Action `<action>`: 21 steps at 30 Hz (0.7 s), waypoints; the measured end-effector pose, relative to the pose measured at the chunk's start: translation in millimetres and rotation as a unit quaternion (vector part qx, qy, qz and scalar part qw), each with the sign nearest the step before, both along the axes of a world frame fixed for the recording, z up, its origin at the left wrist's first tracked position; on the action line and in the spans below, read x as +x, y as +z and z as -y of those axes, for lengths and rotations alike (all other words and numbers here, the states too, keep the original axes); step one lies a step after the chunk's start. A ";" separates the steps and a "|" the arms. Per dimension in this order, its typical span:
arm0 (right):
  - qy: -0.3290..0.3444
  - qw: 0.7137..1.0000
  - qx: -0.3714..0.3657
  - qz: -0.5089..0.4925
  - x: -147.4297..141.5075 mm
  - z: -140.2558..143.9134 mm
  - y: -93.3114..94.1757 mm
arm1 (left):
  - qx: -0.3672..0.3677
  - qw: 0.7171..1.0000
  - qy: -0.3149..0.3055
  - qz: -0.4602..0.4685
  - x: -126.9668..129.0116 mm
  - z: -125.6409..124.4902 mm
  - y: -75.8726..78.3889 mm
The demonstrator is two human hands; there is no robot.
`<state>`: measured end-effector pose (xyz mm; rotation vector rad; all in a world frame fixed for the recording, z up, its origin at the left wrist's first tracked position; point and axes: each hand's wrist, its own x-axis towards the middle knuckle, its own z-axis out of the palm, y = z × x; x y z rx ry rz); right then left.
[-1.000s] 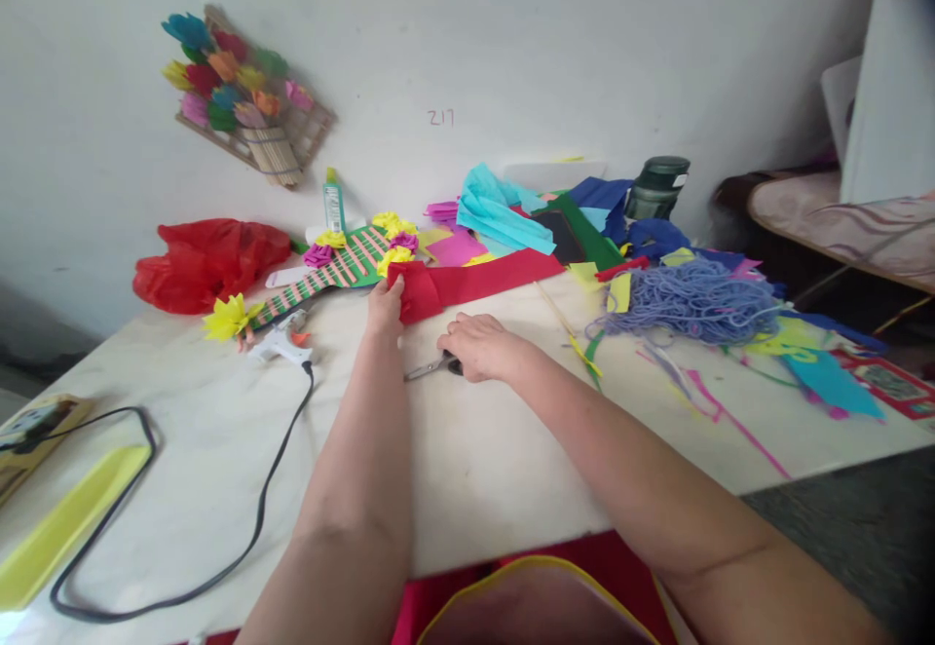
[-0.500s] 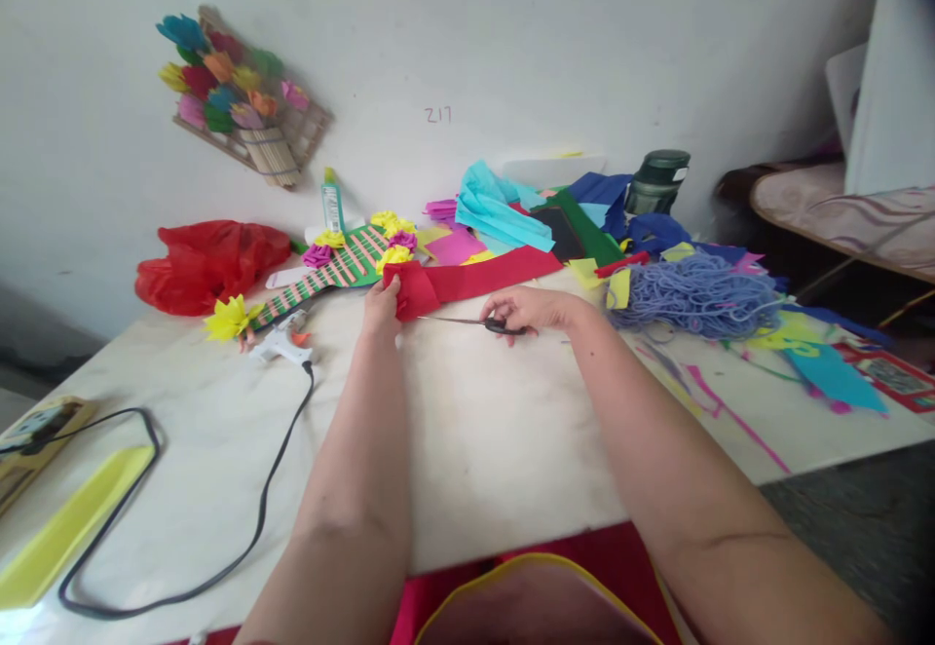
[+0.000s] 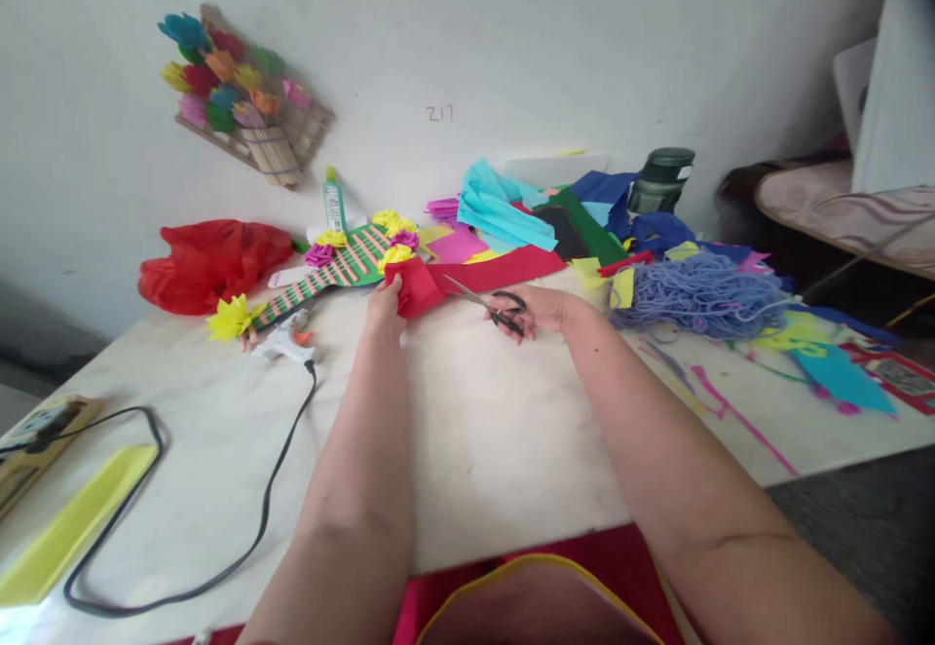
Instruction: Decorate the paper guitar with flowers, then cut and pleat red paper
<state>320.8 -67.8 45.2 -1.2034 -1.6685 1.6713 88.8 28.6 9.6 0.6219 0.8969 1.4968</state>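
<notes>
My left hand [image 3: 385, 307] pinches the folded left end of a long strip of red crepe paper [image 3: 488, 273] that lies across the far part of the white table [image 3: 467, 431]. My right hand [image 3: 539, 310] grips black-handled scissors [image 3: 488, 304]. Their blades are parted and point left, up against the strip's lower edge just right of my left hand.
A white glue gun [image 3: 283, 341] with a black cord [image 3: 248, 538] lies left of my hands. Behind it are a striped green piece with paper flowers [image 3: 343, 265], a glue bottle [image 3: 333, 202] and a red bag [image 3: 211, 263]. Purple yarn [image 3: 693, 294], coloured paper scraps and a dark jar [image 3: 661, 180] crowd the right.
My right hand picked the scissors up off the table, swung them to the right, then raised them and opened the blades at the red strip. My left hand kept its hold.
</notes>
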 end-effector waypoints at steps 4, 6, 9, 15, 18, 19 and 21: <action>0.007 0.999 -0.033 0.013 2.9 0.0 -1.1 | -0.015 1.000 -0.002 0.009 0.6 -0.6 1.0; 0.009 0.999 -0.044 0.006 -0.9 -1.4 -3.8 | -0.022 1.000 -0.002 0.015 2.1 0.5 2.2; 0.008 0.999 -0.049 -0.017 -11.9 -3.4 -8.7 | -0.031 0.999 -0.004 0.025 5.6 3.1 4.4; -0.016 0.997 -0.020 -0.078 -29.9 -4.3 -16.7 | -0.052 0.998 -0.001 0.022 10.5 4.2 6.4; -0.031 0.996 -0.003 -0.086 -32.2 -5.0 -19.8 | -0.068 0.998 -0.009 0.006 11.4 2.3 5.7; -0.037 0.996 0.002 -0.087 -32.7 -5.1 -20.3 | -0.074 0.997 -0.010 0.002 11.8 1.8 5.5; -0.046 0.995 0.008 -0.085 -33.9 -5.0 -20.2 | -0.083 0.997 -0.009 -0.002 12.5 1.2 5.4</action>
